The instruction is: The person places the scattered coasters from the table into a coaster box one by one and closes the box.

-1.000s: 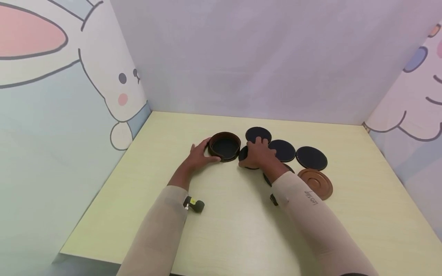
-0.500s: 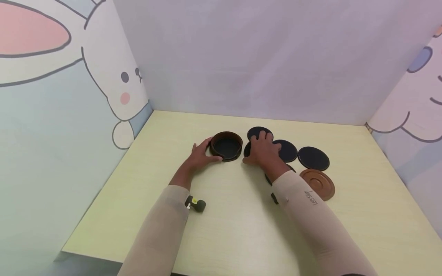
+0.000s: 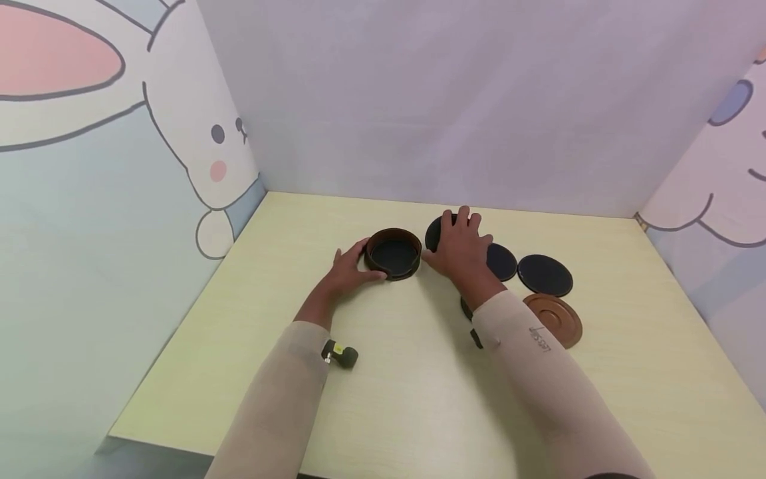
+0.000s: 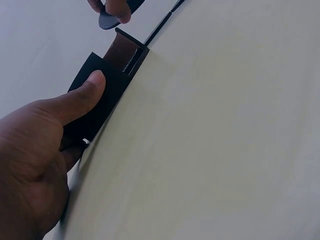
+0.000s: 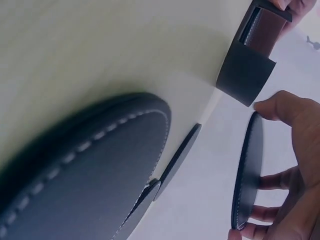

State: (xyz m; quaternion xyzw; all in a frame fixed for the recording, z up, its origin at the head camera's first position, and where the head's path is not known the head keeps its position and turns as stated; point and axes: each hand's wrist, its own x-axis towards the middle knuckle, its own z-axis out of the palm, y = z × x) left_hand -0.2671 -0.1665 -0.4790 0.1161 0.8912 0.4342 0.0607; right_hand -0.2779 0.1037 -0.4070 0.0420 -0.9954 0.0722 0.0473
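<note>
My left hand (image 3: pixel 346 271) grips the side of a round dark coaster holder (image 3: pixel 393 274), open at the top with a brown inner wall. In the left wrist view its thumb presses on the holder's black outer wall (image 4: pixel 112 82). My right hand (image 3: pixel 462 249) holds a round black coaster (image 5: pixel 248 170) by its edge, thumb on one side and fingertips on the other. In the right wrist view this coaster is tilted and raised off the table, close to the holder. The right hand and forearm hide parts of the coasters below.
More stitched black coasters lie flat to the right: one beside the right hand (image 3: pixel 501 261), one farther right (image 3: pixel 544 275), one partly under the sleeve (image 3: pixel 467 309). A brown ringed disc (image 3: pixel 556 319) lies near the right forearm. Walls border the pale table (image 3: pixel 389 399).
My right hand has picked up the black coaster beside the holder and moved it up and slightly away from me. The left hand stays on the holder.
</note>
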